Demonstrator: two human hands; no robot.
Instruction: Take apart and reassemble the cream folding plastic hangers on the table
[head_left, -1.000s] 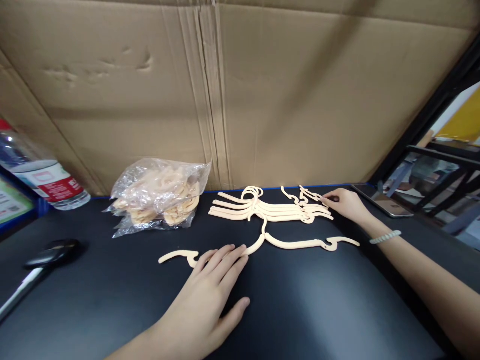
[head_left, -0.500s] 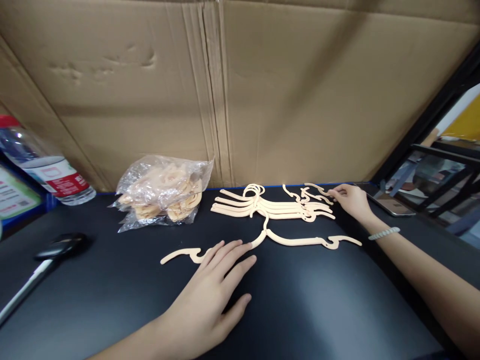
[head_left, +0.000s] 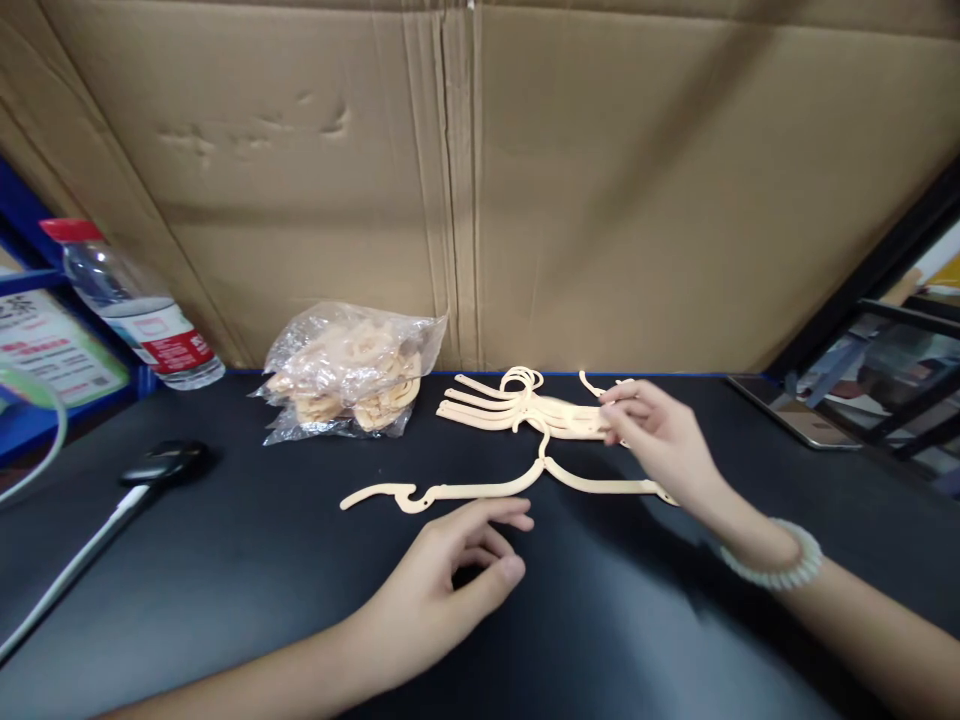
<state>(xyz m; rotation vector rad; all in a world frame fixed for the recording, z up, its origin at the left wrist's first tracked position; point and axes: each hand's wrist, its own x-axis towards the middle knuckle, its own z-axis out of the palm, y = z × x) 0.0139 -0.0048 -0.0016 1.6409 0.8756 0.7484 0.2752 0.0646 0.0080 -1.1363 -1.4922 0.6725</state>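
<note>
A single cream plastic hanger lies flat on the black table. My left hand hovers just in front of it, fingers loosely curled and apart, holding nothing. Behind it lies a stack of several like hangers. My right hand, with a bead bracelet at the wrist, covers the stack's right end, and its fingers pinch the hanger ends there.
A clear bag of cream parts sits left of the stack. A water bottle lies at the far left by a blue shelf. A black object with a white handle lies front left. A phone rests at right. A cardboard wall closes the back.
My left hand has lifted off the single hanger and curled back. My right hand has moved left from the stack's far right tip onto its ends. The view has shifted left.
</note>
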